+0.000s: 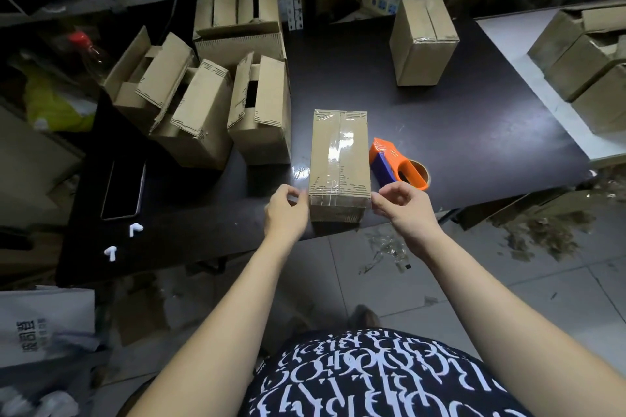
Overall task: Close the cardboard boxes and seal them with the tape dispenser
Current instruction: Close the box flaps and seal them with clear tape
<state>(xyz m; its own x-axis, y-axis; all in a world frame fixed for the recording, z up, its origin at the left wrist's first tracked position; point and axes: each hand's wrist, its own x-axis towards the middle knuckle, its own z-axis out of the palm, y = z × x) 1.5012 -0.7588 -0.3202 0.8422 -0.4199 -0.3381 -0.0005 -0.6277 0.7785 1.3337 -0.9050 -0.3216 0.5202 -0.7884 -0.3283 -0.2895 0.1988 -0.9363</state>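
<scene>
Head view, looking down over the black table [474, 132]; the taped box [338, 162] sits at the near edge, flaps shut, with clear tape running along its top seam and across its near end; both bare arms reach out to it. The left hand [286, 210] is at the box's near left corner, fingers curled, thumb and forefinger drawn close together right against the cardboard; the right hand [403, 206] mirrors it at the near right corner, fingers bent, tips touching the edge. The hands are apart, one on each side of the box; whether they pinch the tape ends or only press on the corners I cannot tell. The orange tape dispenser [396, 162] lies on the table just right of the box, in neither hand. To the left stands a cluster of open boxes [257, 105] with flaps up; another sealed box [423, 41] stands further back, well apart. A phone [123, 189] and two white earbuds [135, 229] lie at the table's left end.
</scene>
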